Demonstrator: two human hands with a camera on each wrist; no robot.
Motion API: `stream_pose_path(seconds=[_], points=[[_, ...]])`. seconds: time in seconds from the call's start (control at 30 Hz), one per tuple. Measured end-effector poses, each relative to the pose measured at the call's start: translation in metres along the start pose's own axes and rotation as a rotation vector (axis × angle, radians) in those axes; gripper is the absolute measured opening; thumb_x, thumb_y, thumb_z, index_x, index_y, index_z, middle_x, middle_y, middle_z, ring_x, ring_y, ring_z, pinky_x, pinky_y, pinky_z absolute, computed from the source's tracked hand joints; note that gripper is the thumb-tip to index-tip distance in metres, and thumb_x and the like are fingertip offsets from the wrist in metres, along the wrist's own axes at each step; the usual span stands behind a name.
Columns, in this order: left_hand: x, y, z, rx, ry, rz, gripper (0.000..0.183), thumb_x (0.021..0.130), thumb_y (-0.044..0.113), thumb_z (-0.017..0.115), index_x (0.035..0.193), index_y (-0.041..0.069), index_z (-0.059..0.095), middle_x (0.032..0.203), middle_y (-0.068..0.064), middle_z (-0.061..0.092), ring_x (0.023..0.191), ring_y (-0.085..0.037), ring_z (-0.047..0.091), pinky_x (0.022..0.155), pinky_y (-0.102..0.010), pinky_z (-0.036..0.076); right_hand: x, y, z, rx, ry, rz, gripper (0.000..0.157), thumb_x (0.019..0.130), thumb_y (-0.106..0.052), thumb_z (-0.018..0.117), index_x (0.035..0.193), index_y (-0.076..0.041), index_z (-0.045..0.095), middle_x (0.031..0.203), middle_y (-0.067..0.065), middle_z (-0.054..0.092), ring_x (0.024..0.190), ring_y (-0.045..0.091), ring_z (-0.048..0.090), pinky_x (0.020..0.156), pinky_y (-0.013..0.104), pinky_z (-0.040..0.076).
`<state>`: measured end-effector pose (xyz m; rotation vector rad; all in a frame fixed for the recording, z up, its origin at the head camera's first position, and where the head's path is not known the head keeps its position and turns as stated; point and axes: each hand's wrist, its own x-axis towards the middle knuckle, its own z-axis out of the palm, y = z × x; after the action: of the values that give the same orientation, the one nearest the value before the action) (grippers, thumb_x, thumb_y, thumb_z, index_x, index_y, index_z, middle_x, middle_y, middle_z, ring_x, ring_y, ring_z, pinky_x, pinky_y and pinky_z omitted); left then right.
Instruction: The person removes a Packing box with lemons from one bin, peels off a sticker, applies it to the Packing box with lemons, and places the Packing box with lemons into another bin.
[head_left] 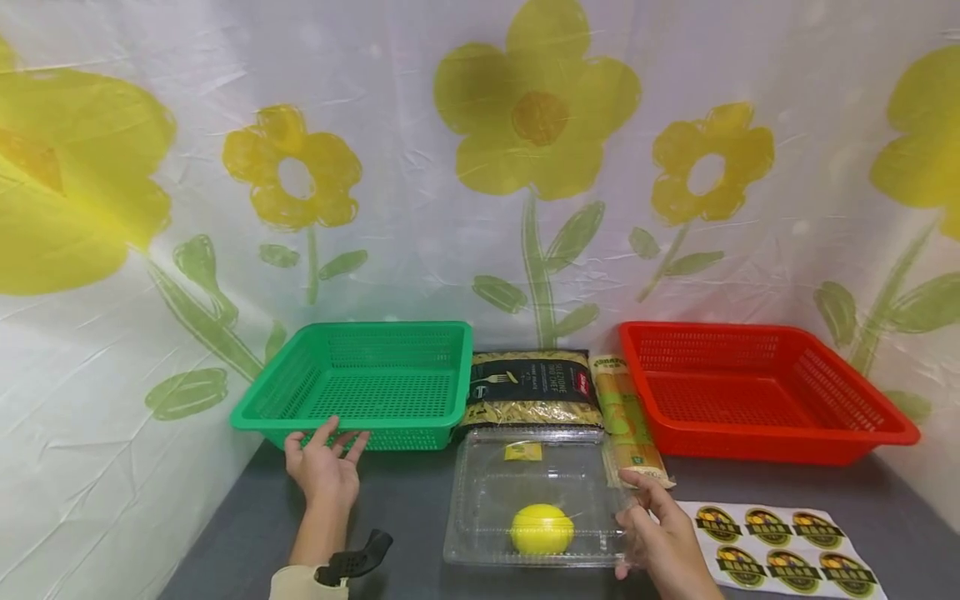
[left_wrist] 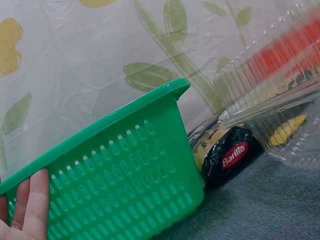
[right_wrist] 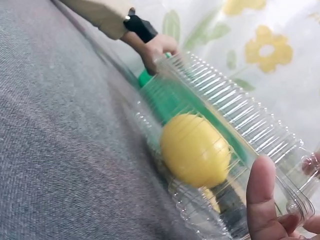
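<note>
A clear plastic clamshell box, lid down, holds a lemon near its front and a small yellow packet near its back. My right hand grips the box's right edge between thumb and fingers; in the right wrist view the lemon shows through the clear wall. At the green basket on the left is my left hand, its fingers extended and spread. The left wrist view has these fingers against the basket's front wall, tips just under the rim.
Behind the box lie a Barilla pasta bag and a long green-and-orange packet. A red basket stands at the back right. In front of it, a sheet of round stickers lies on the dark table. A flowered curtain hangs behind.
</note>
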<state>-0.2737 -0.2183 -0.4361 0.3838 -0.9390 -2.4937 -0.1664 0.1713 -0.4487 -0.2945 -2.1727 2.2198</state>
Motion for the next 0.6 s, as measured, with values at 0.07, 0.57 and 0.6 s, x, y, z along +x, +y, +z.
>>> stream_pose_path(seconds=[0.07, 0.57, 0.6], points=[[0.0006, -0.0003, -0.0001, -0.001, 0.002, 0.002, 0.036, 0.103, 0.010, 0.057, 0.104, 0.014, 0.021, 0.120, -0.010, 0.040, 0.074, -0.024, 0.060, 0.087, -0.042, 0.061, 0.0015, 0.0027, 0.0003, -0.005, 0.004, -0.005, 0.057, 0.090, 0.003, 0.044, 0.147, -0.004, 0.042, 0.092, 0.011, 0.045, 0.053, 0.013, 0.036, 0.046, 0.042, 0.057], [-0.0020, -0.0071, -0.0007, -0.016, 0.042, -0.011, 0.030, 0.102, 0.019, 0.062, 0.099, 0.012, 0.033, 0.112, -0.008, 0.044, 0.080, -0.023, 0.061, 0.087, -0.039, 0.061, 0.0047, 0.0091, -0.0029, -0.037, 0.039, -0.006, 0.056, 0.091, 0.000, 0.044, 0.147, 0.000, 0.035, 0.102, 0.016, 0.048, 0.081, 0.024, 0.054, 0.050, 0.048, 0.060], [-0.0028, -0.0084, -0.0004, -0.012, 0.052, -0.011, 0.028, 0.102, 0.020, 0.062, 0.101, 0.011, 0.036, 0.110, -0.008, 0.045, 0.081, -0.023, 0.061, 0.087, -0.039, 0.061, 0.0043, 0.0084, -0.0029, -0.030, 0.041, 0.000, 0.057, 0.091, 0.000, 0.045, 0.147, -0.001, 0.035, 0.102, 0.016, 0.049, 0.075, 0.022, 0.054, 0.051, 0.048, 0.060]])
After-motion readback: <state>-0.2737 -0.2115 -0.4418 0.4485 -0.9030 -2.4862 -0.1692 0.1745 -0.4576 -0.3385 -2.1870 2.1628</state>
